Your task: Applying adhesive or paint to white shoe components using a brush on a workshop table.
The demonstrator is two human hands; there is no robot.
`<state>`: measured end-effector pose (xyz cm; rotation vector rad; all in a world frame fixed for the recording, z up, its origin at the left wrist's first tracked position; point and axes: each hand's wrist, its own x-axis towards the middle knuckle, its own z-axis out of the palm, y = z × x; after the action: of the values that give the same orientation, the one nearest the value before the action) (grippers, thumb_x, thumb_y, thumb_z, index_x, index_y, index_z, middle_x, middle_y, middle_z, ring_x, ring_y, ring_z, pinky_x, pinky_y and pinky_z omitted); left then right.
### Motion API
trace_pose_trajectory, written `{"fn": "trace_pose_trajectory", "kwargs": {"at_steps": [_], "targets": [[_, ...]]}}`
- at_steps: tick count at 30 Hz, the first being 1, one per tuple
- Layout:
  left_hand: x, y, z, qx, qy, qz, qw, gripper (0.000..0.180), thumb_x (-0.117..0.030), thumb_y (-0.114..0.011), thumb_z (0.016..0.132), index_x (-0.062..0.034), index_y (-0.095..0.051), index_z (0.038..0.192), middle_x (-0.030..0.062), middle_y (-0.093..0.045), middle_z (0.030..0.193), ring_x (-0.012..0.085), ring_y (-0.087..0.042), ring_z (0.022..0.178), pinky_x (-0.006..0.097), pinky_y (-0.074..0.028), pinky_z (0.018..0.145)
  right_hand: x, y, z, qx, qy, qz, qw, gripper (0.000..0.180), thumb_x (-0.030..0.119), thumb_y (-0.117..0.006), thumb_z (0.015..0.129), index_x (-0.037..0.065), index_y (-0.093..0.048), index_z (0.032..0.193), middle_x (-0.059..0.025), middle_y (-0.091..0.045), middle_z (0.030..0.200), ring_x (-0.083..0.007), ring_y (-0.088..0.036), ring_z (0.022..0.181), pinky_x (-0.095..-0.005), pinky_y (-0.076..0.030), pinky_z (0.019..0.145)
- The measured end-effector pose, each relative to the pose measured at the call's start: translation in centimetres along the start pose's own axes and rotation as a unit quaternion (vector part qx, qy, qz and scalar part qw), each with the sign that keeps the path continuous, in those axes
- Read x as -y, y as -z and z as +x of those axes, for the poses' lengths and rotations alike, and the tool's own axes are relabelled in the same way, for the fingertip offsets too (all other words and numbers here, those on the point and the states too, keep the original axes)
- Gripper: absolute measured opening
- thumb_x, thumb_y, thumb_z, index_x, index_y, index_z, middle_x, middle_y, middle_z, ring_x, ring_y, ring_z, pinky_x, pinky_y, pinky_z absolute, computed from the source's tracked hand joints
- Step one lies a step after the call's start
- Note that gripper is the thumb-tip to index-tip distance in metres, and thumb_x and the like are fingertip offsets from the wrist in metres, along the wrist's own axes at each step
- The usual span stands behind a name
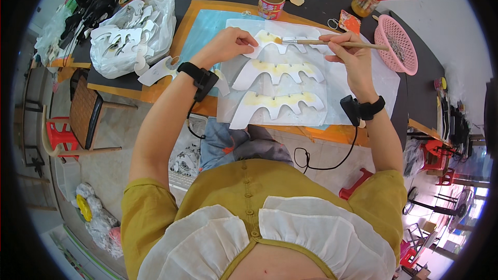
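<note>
A wooden-handled paintbrush [358, 45] lies across the fingers of my right hand [354, 62], which is closed round its handle. Its bristles touch the yellow-smeared upper edge of the farthest white scalloped cut-out [266, 37]. My left hand [236, 42] pinches that cut-out's left end, thumb and finger close together. Nearer to me lie two more white cut-outs, a middle one [280, 75] and a front one [277, 105], both with yellowish smears along their upper edges. All three rest on a translucent white sheet [225, 109].
An open tin [271, 4] stands beyond the sheet. A plastic bag of white pieces [132, 36] sits at the left. At the right are a pink basket [397, 46] and a jar of brushes [364, 4]. A wooden chair [85, 106] stands at the table's left.
</note>
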<state>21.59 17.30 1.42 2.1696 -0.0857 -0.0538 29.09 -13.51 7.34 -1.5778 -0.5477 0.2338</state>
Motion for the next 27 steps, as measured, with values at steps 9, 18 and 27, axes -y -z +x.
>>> {"fn": "trace_pose_trajectory", "kwargs": {"at_steps": [9, 18, 27], "targets": [[-0.1, 0.0, 0.1, 0.002, -0.002, -0.011, 1.000, 0.019, -0.010, -0.070, 0.081, -0.0023, -0.073, 0.098, 0.0038, -0.068, 0.086, 0.0096, -0.056, 0.076, 0.023, -0.047, 0.070, 0.1, -0.1, -0.3, 0.012, 0.013, 0.008, 1.000, 0.010, -0.007, -0.060, 0.086, 0.002, -0.061, 0.084, -0.0138, -0.069, 0.104, -0.0184, -0.066, 0.101, -0.0256, -0.061, 0.067], [0.0, 0.1, 0.1, 0.007, 0.003, -0.016, 1.000, 0.020, -0.011, -0.071, 0.079, -0.0021, -0.073, 0.097, 0.0085, -0.071, 0.087, 0.0153, -0.063, 0.078, 0.027, -0.051, 0.073, 0.3, 1.1, -2.0, 0.161, 0.079, -0.087, 0.980, 0.026, -0.022, -0.051, 0.075, 0.001, -0.052, 0.061, -0.0124, -0.070, 0.101, -0.0295, -0.062, 0.115, -0.0292, -0.056, 0.076], [-0.5, 0.2, 0.1, 0.013, 0.014, -0.011, 1.000, 0.020, -0.010, -0.071, 0.079, -0.0022, -0.073, 0.097, 0.0086, -0.070, 0.085, 0.0145, -0.063, 0.078, 0.027, -0.051, 0.073, 0.1, 1.4, -2.1, 0.172, 0.149, -0.170, 0.959, 0.025, -0.024, -0.049, 0.069, 0.000, -0.045, 0.062, -0.0120, -0.071, 0.095, -0.0311, -0.063, 0.115, -0.0264, -0.051, 0.073]]}}
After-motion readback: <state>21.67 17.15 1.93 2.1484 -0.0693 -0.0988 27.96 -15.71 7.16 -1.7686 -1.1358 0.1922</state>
